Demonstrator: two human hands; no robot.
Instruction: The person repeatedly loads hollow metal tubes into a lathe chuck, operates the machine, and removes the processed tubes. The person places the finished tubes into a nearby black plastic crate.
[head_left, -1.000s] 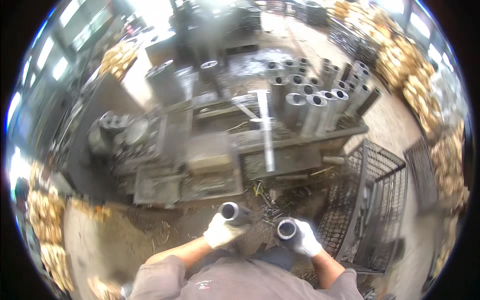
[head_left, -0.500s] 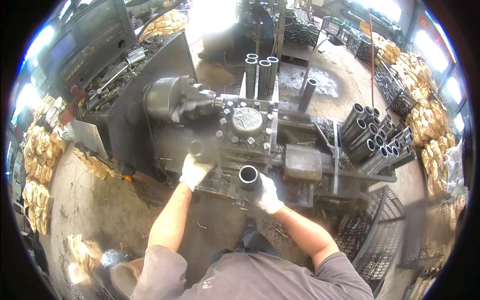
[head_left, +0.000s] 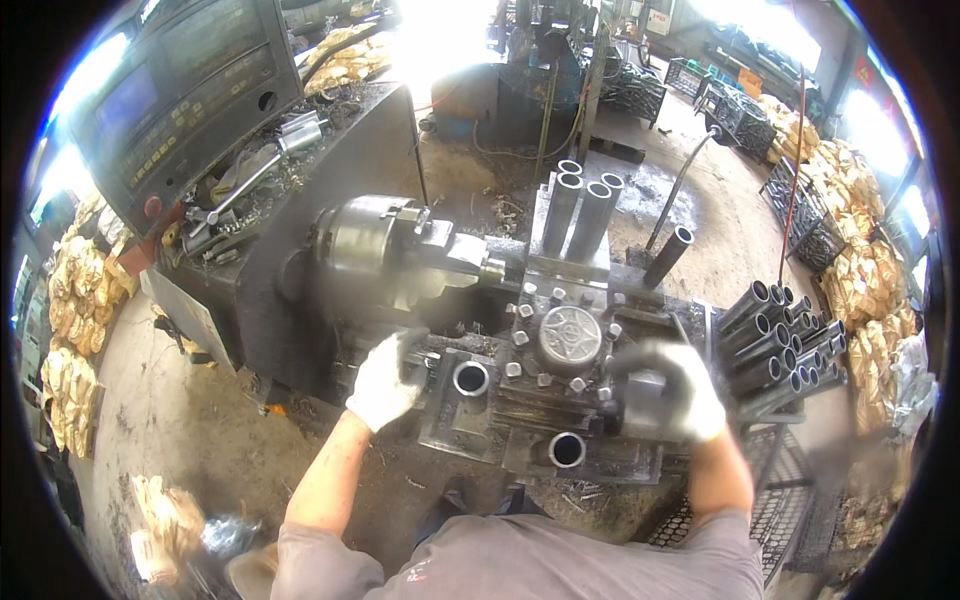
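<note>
My left hand (head_left: 388,380), in a white glove, is raised beside the lathe's front, below the chuck (head_left: 362,245). Its fingers are apart and slightly blurred, and I see nothing in them. Just right of it a short dark metal tube (head_left: 471,391) stands upright on the lathe carriage (head_left: 440,425). Another tube (head_left: 567,463) stands at the carriage's near edge, with neither hand on it. My right hand (head_left: 695,395), also gloved, is over the grey block (head_left: 645,400) right of the tool post (head_left: 570,335). Motion smears its fingers.
Several tubes (head_left: 590,222) stand behind the tool post, and a single one (head_left: 668,257) leans to their right. A cluster of tubes (head_left: 780,345) sits at the lathe's right end. The control panel (head_left: 165,110) is at far left. A mesh crate (head_left: 770,470) stands low right.
Both hands have let go of their tubes, which now stand on the carriage. My right hand has moved right and my left hand is apart from its tube. The view has shifted.
</note>
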